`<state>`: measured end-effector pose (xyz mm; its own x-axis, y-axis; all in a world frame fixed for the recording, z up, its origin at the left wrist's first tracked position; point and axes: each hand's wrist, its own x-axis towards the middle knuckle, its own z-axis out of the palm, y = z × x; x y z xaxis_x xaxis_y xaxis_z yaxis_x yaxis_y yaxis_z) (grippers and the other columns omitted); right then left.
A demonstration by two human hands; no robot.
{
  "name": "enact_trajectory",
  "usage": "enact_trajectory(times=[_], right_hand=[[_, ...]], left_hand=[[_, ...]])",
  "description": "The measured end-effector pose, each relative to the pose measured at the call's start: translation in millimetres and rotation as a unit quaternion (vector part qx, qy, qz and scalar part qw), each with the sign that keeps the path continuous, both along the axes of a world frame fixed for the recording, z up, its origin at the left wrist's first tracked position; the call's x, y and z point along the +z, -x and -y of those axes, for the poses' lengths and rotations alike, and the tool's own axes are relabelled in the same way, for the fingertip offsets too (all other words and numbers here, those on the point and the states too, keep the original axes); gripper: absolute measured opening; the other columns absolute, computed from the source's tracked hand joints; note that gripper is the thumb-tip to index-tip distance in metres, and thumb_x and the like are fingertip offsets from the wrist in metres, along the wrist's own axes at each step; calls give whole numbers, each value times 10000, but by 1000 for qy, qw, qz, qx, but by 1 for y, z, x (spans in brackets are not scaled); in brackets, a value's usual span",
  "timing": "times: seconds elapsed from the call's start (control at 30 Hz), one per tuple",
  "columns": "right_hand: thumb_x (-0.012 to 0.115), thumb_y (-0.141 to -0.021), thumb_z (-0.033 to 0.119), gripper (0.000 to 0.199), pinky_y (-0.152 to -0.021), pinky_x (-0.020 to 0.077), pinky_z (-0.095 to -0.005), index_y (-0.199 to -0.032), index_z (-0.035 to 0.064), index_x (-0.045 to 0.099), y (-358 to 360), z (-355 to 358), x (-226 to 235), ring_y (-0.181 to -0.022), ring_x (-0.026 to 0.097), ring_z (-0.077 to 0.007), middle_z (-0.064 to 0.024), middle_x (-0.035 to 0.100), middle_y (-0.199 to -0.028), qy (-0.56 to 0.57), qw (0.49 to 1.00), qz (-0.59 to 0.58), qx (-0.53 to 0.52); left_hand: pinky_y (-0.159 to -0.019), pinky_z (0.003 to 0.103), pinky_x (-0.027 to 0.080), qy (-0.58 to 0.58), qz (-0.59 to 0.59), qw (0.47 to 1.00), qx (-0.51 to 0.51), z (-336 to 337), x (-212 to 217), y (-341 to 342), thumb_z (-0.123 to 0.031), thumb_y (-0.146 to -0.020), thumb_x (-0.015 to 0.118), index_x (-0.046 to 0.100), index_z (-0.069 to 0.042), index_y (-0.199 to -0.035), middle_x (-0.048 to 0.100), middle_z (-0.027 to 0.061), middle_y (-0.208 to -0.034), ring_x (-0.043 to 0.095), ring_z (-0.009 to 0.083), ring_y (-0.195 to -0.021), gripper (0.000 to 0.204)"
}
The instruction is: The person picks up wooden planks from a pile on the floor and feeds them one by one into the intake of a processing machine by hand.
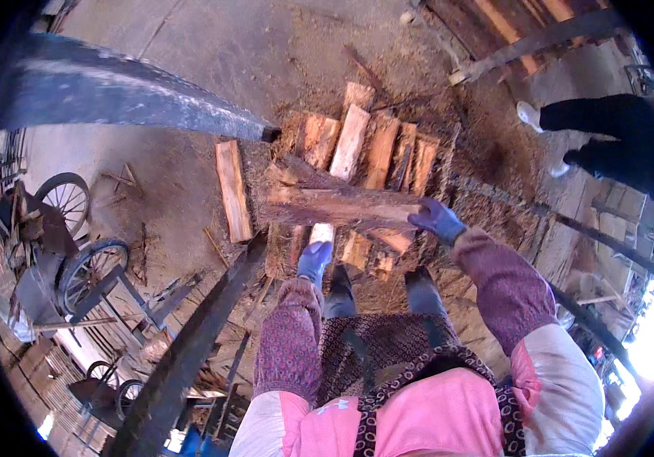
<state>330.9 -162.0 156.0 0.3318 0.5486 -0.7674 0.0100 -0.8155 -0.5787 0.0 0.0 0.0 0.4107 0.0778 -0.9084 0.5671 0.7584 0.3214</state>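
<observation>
Pink vest [433,415] and patterned sleeves filling the lower middle of the frame, closest of all. Far left, mid-height: spoked cart wheels [75,228], parked well apart from the work. Upper left: dark blurred beam [129,95] slanting in toward centre. Just left of centre: single split plank [233,190] lying alone on the dirt floor [212,53]. Centre now: left hand [315,259] in a blue glove, low under the near side of the log [338,206], fingers pointing up at it, probably curled against the underside, though hard to tell from this angle. Log held crosswise, level, above the stacked firewood [365,148] in the upper middle. Right of centre: right hand [437,221], also blue-gloved, fingers wrapped together over the log's right end. Good sense here: keep both ends level, weight shared, lay it square across the row below, fingers clear of the gap before letting it settle. Far right, upper edge: another person [616,133] in dark clothes, white shoes, well away.
</observation>
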Motion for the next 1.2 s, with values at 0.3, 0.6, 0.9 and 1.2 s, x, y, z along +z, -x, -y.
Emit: enact_trajectory(times=[0.3, 0.6, 0.9, 1.2], right_hand=[[753, -773, 437, 730, -828, 511, -356, -1330, 45, 493, 74, -232, -138, -1001, 641, -216, -145, 660, -1147, 131, 903, 104, 396], [804, -769, 302, 610, -805, 486, -296, -1264, 43, 559, 119, -44, -70, -936, 571, -117, -29, 651, -1095, -97, 949, -238, -182], [775, -800, 174, 407, -768, 495, -306, -1160, 60, 623, 113, 63, -25, -867, 590, -136, -2, 656, -1012, -62, 783, -185, -591], [751, -812, 215, 367, -809, 469, -292, -1117, 34, 654, 97, 211, -49, -885, 576, -109, 5, 657, -996, 8, 863, 35, -503]], left_hand=[[-1085, 453, 306, 131, -39, 969, 206, -104, -14, -26, -531, -821, 658, 448, -101, -1362, 406, 74, -1446, 378, 297, -1331, 723], [-888, 353, 479, 105, 110, 987, 43, -25, 75, -77, -334, -848, 689, 416, -103, -1359, 551, 78, -1246, 587, 219, -1040, 624], [-1066, 402, 353, -494, 138, 856, -70, -48, 43, -125, -323, -804, 738, 357, -28, -1408, 395, 185, -1425, 429, 292, -1287, 773], [-990, 433, 420, -523, -207, 765, -315, -85, 15, -175, -446, -733, 731, 442, -60, -1346, 524, 229, -1298, 523, 374, -1177, 780]])
